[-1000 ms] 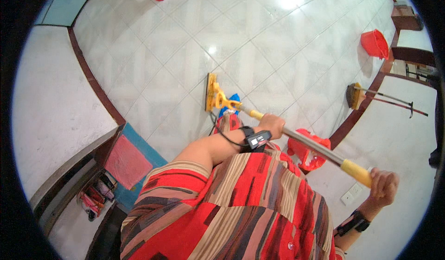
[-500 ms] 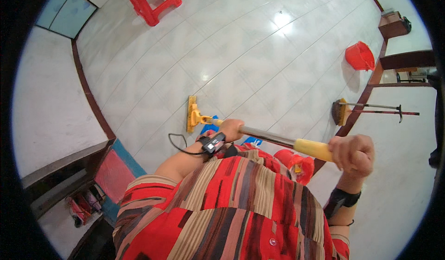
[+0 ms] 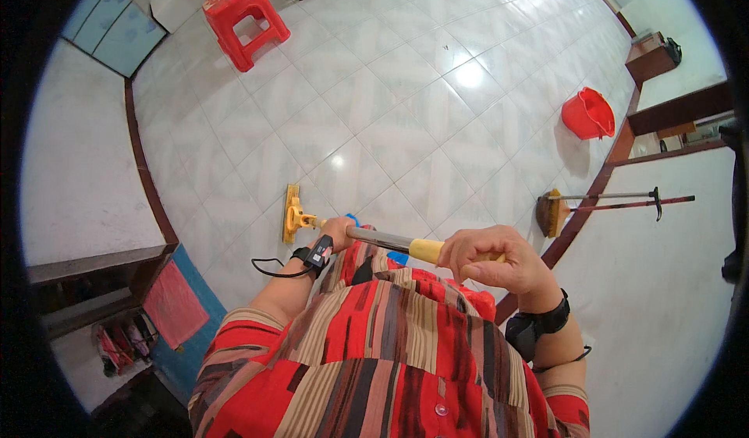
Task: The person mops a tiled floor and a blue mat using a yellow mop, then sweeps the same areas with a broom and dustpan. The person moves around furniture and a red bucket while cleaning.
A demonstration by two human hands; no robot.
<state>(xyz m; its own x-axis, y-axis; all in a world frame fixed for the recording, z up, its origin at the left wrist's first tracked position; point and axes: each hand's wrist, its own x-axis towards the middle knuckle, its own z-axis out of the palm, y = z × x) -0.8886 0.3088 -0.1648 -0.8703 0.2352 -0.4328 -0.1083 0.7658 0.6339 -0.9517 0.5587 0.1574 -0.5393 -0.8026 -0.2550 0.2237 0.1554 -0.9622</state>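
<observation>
A sponge mop (image 3: 382, 239) with a yellow head, a metal pole and a pale yellow grip slants across in front of my body. My left hand (image 3: 338, 234) is wrapped round the lower pole, close above the head. At the upper end my right hand (image 3: 499, 258) curls loosely round the yellow grip, its fingers partly bent. The mop head (image 3: 292, 213) rests on the pale tiled floor (image 3: 390, 141) to my left, its long edge pointing away from me. Both wrists wear black straps, and a cable loops from the left one.
A red plastic stool (image 3: 243, 24) stands at the far left, and a red bucket (image 3: 587, 114) at the right near the wall. A broom (image 3: 555, 212) and another long-handled tool lean there. Low at left is a dark-framed opening with a blue and pink panel (image 3: 181, 301).
My right hand has come left and closer to my body, its fingers looser on the grip. The mop head and left hand have shifted left and nearer. The whole view has tilted somewhat upward.
</observation>
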